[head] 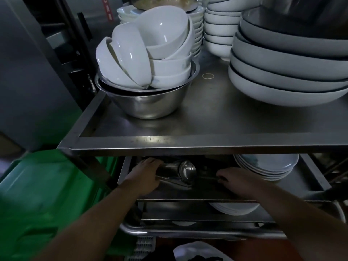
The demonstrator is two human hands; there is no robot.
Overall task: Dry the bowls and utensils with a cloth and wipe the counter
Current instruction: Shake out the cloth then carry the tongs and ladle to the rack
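Both my hands reach under the top shelf of a steel trolley [188, 143] into its middle shelf. My left hand [146, 175] grips a bundle of steel ladles [185, 169], fingers curled around the handles. My right hand [237, 180] lies to the right of the ladle bowls with its fingers curled on a thin dark utensil [209, 178]; what that utensil is I cannot tell. On the top shelf, white bowls [150, 51] are piled tilted inside a steel mixing bowl [148, 102]. No cloth is in view.
Large white bowls with dark rims [290, 76] are stacked at the right of the top shelf, with smaller stacks [218, 29] behind. White plates [267, 166] sit on the middle shelf, more plates [233, 208] lower down. A green bin [47, 194] stands at the left.
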